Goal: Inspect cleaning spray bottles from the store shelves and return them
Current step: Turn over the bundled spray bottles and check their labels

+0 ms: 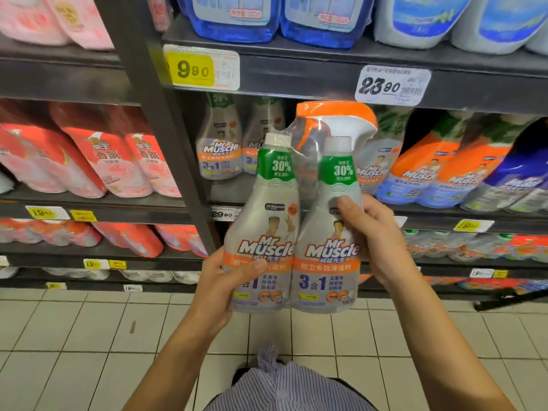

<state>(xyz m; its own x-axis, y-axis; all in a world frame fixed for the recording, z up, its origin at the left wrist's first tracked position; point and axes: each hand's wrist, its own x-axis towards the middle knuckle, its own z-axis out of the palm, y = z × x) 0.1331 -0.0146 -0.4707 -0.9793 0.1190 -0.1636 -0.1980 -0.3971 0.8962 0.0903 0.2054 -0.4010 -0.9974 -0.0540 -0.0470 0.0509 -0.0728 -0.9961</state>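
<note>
I hold a shrink-wrapped pack of grey Mr Muscle cleaner bottles upright in front of the shelves, labels facing me. It has two capped bottles in front and an orange-and-white spray trigger behind them. My left hand grips the lower left bottle, thumb across its label. My right hand grips the right bottle's side, thumb on its front. More of the same packs stand on the shelf behind.
Dark metal shelving carries price tags 9.90 and 23.90. Orange and blue Mr Muscle packs stand to the right, red refill pouches to the left, blue bottles above. White tiled floor lies below.
</note>
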